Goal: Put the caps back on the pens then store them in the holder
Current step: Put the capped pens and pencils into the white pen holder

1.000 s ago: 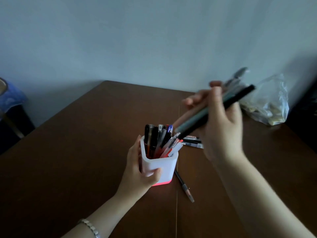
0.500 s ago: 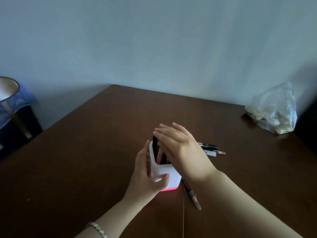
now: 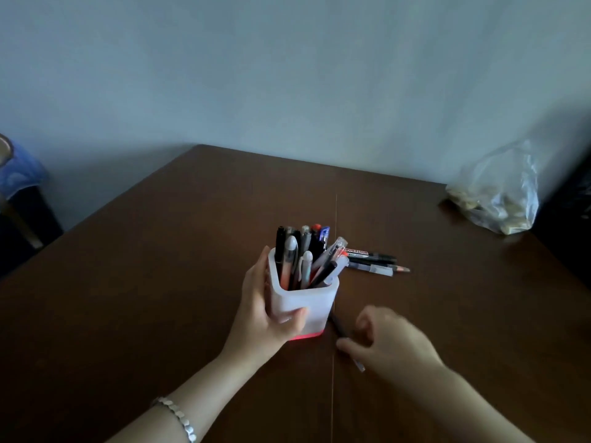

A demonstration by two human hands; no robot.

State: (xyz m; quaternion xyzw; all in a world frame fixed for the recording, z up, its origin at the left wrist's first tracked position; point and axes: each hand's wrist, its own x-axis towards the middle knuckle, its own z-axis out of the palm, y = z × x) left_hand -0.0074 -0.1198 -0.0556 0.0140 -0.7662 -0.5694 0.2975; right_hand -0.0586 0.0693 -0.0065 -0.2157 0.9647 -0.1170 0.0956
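A white pen holder (image 3: 315, 306) with a pink base stands mid-table, filled with several capped pens (image 3: 307, 254). My left hand (image 3: 265, 310) is wrapped around its left side. Just right of the holder a dark pencil (image 3: 338, 329) lies on the table; my right hand (image 3: 388, 342) hovers over its lower half, fingers curled and touching it, blurred. Whether the fingers have closed on it I cannot tell. Behind the holder to the right lie a whiteboard marker (image 3: 367, 253), a grey pen (image 3: 371, 268) and a pencil tip (image 3: 401, 268).
The brown wooden table (image 3: 160, 298) has a thin seam running down its middle. A clear plastic bag (image 3: 499, 193) with pale pieces sits at the back right corner. A blue-covered stool (image 3: 19, 174) stands off the table's left edge.
My right hand carried a bundle of pens down into the holder, let them go, then moved down right onto the pencil beside the holder. The left hand kept its hold on the holder.
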